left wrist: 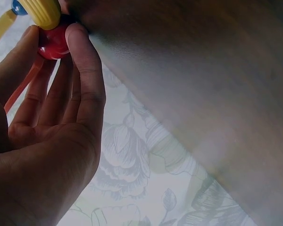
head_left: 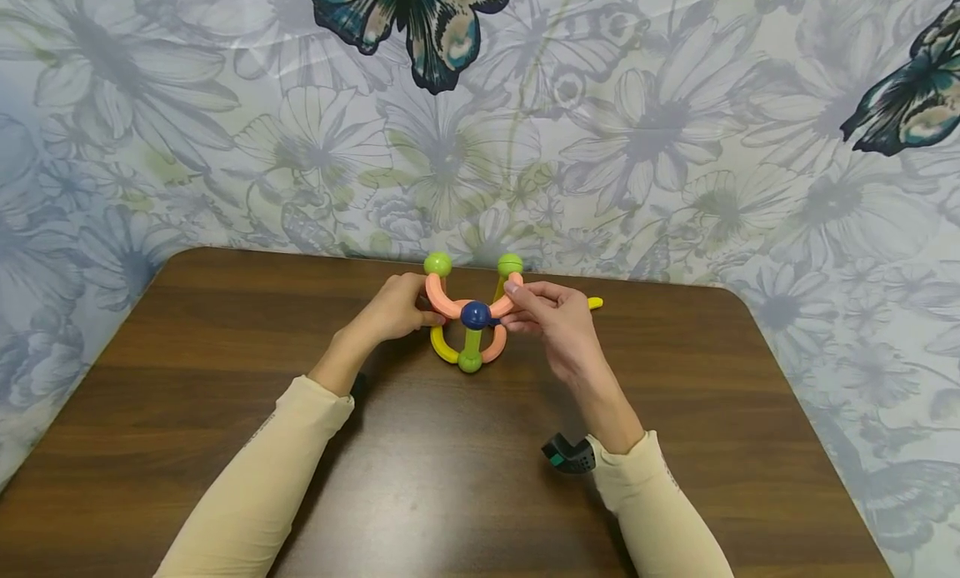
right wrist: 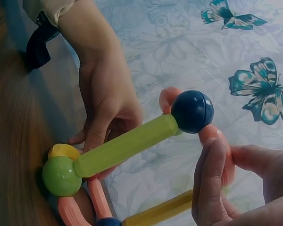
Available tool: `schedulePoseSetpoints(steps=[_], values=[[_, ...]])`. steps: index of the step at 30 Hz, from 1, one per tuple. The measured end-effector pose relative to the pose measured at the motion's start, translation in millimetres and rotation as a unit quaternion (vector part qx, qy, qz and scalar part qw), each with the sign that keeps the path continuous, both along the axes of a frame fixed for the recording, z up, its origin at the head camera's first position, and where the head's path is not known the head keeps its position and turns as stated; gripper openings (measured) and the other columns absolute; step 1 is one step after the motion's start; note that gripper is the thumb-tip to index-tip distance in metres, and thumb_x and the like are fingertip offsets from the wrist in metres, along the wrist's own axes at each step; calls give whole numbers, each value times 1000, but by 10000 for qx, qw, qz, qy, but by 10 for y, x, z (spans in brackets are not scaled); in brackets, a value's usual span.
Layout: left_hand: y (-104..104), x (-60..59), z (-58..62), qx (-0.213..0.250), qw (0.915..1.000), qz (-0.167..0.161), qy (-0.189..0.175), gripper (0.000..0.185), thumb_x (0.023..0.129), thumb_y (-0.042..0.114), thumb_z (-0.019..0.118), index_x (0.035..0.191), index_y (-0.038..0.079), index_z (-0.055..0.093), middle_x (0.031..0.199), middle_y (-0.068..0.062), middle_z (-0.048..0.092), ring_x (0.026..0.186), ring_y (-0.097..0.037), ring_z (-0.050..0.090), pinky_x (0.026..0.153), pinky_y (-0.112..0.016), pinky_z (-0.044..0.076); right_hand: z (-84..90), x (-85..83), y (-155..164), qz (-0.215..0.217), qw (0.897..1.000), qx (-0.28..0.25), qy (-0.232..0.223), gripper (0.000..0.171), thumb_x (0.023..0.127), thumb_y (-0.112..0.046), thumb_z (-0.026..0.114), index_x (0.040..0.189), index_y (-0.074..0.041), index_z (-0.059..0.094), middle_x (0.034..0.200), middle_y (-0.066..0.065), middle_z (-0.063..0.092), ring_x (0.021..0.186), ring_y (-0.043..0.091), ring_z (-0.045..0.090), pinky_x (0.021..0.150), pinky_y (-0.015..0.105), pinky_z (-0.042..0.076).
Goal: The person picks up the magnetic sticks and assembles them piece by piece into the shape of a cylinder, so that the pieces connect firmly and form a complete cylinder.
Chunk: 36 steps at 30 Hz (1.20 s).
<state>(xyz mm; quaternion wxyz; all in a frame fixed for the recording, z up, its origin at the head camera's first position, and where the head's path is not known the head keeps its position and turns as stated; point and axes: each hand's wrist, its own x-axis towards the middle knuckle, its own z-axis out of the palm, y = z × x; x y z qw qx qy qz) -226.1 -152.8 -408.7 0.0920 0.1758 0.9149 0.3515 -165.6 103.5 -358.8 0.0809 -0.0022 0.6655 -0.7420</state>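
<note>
A toy structure [head_left: 472, 320] of rods and balls stands at the middle of the far table side. It has pink curved rods, a dark blue ball [head_left: 476, 314], green balls on top and a green rod [right wrist: 127, 143] down to a green ball [right wrist: 61, 175]. My left hand [head_left: 408, 305] grips its left side; in the left wrist view its fingers [left wrist: 85, 70] and thumb pinch a red ball [left wrist: 54, 43] beside a yellow rod [left wrist: 42, 12]. My right hand [head_left: 521, 299] pinches the right pink curved rod [right wrist: 226, 157] next to the blue ball [right wrist: 192, 111].
The brown wooden table [head_left: 450, 478] has rounded far corners. A floral cloth with butterflies [head_left: 420, 28] hangs close behind it. A yellow rod end [head_left: 595, 302] shows behind my right hand. A small dark camera unit [head_left: 568, 455] sits at my right wrist.
</note>
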Motion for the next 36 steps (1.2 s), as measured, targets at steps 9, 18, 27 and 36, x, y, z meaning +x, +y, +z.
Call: schedulePoseSetpoints(steps=[9, 18, 27, 36], values=[[9, 12, -22, 69, 10000, -1, 32, 22, 87, 15, 88, 99, 8, 70, 82, -6, 69, 67, -18, 65, 67, -32, 54, -45, -9, -15, -87, 9998, -154, -34, 35, 100, -22, 75, 114, 9, 70, 82, 6, 78, 69, 14, 75, 68, 25, 63], [21, 44, -3, -10, 9998, -19, 202, 21, 89, 20, 87, 97, 9, 71, 83, -3, 69, 73, -20, 62, 71, -34, 51, -80, -25, 12, 45, 9998, -204, 73, 44, 100, -29, 75, 113, 12, 68, 83, 7, 78, 70, 15, 75, 69, 26, 63], [23, 26, 2, -35, 9986, -20, 535, 23, 87, 25, 89, 94, 11, 73, 84, -3, 69, 80, -22, 59, 74, -35, 48, -164, -101, 98, -374, 9990, 22, 246, 37, 108, -28, 63, 108, 8, 71, 85, 10, 74, 68, 16, 75, 67, 29, 64], [29, 21, 5, 275, 9991, 174, 289, 20, 89, 21, 87, 96, 9, 73, 78, -5, 72, 64, -16, 66, 63, -29, 55, -589, -292, 152, 12, 9433, 2937, 1549, 35, 99, -12, 73, 134, -10, 67, 125, 11, 73, 117, 24, 71, 101, 42, 58]])
